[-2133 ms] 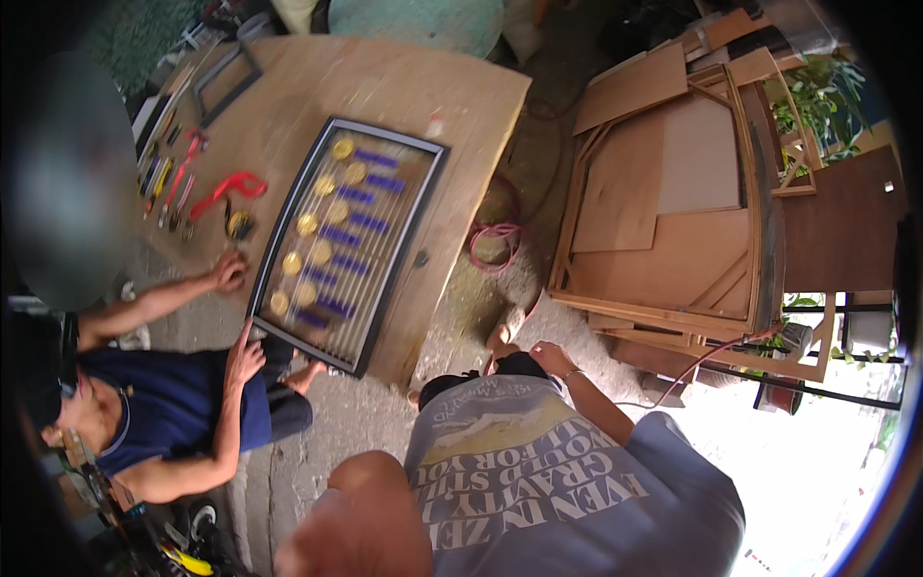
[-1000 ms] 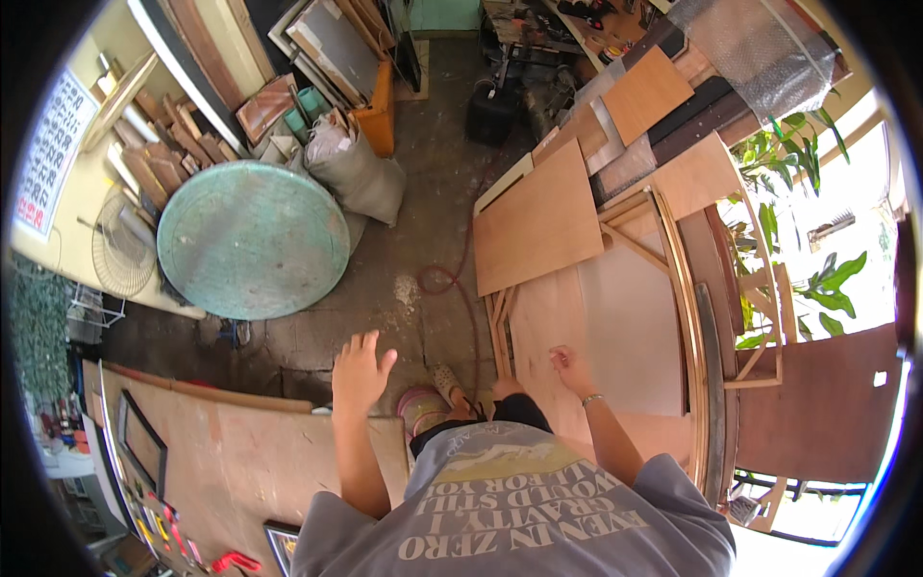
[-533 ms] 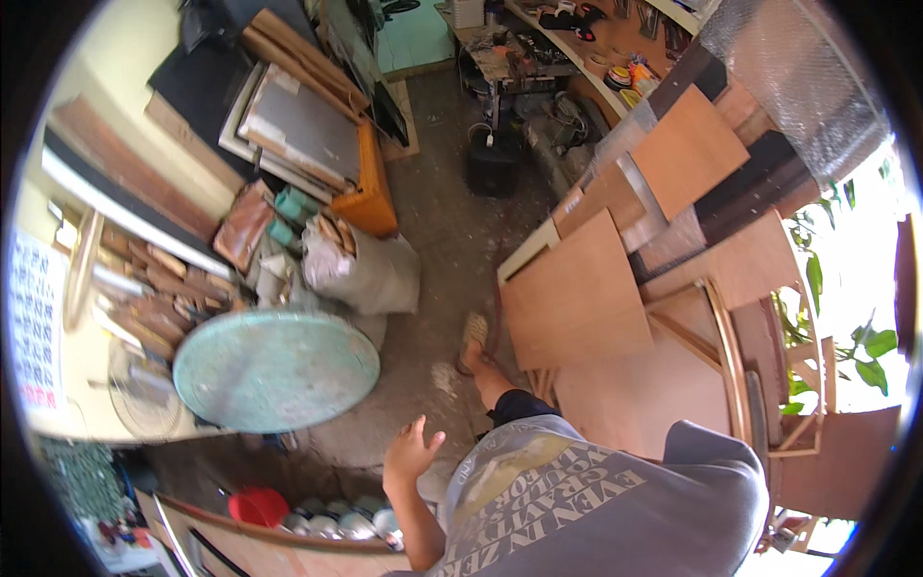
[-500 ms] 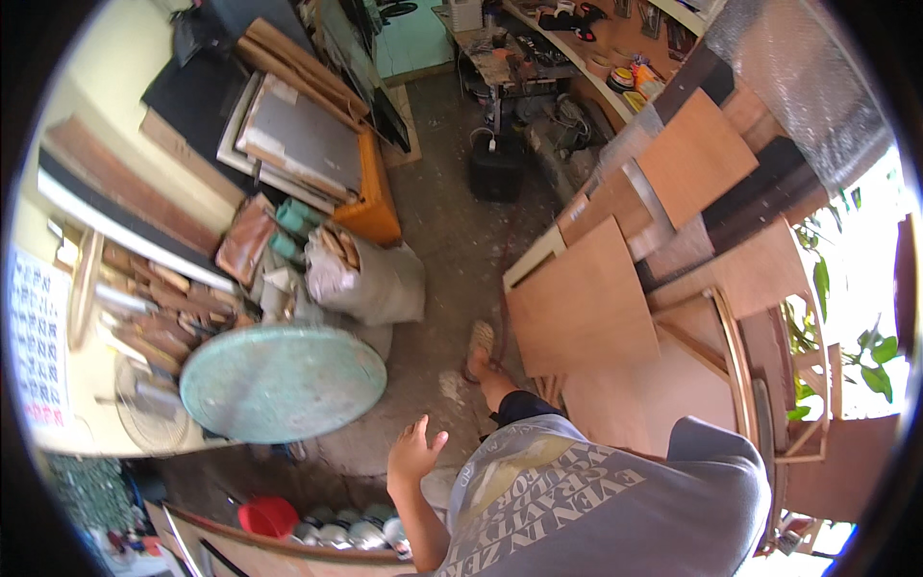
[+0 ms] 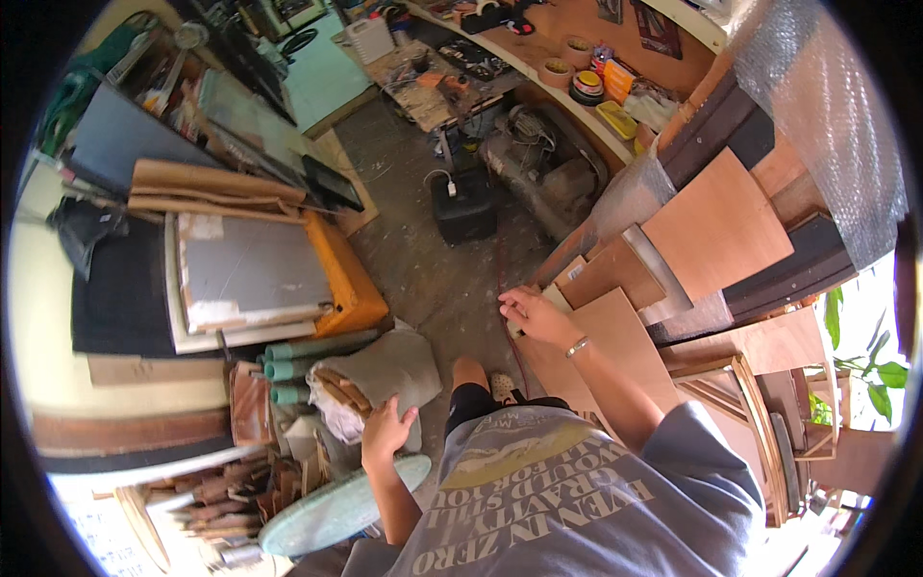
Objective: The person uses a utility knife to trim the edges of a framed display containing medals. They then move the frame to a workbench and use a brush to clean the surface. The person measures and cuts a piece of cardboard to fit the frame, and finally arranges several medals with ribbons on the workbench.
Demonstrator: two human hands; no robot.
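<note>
The person stands with both hands held out in front. The left hand (image 5: 386, 433) has its fingers loose and spread a bit, and nothing is in it. In the view it is right over the edge of a fat, pale sack (image 5: 409, 361), and it is hard to tell if the two touch. The sack is on the floor (image 5: 394, 279), with brown bits and some whitish stuff poking out of its top.

The right hand (image 5: 540, 317) has softly bent fingers. Nothing shows in it, but the inside of the hand is hidden, so one cannot tell if it holds something small. A shiny band (image 5: 577, 347) is on that wrist. Below this hand is a big, thin wooden board (image 5: 615, 351), which lies tilted in a pile on the right side. It is not clear if the hand touches it.

More flat boards are in the same pile, and bubble wrap (image 5: 817, 125) hangs over the far end. On the left, green tubes (image 5: 308, 370) lie just beside the sack. A round green disc (image 5: 346, 505) leans near a heap of wood scraps (image 5: 240, 490). An orange cabinet (image 5: 356, 284) is behind the sack. Farther off, a black box (image 5: 463, 207) with a white plug on it sits on the floor. Behind that is a messy tabletop (image 5: 413, 91) with a white jug (image 5: 370, 40) on it.
</note>
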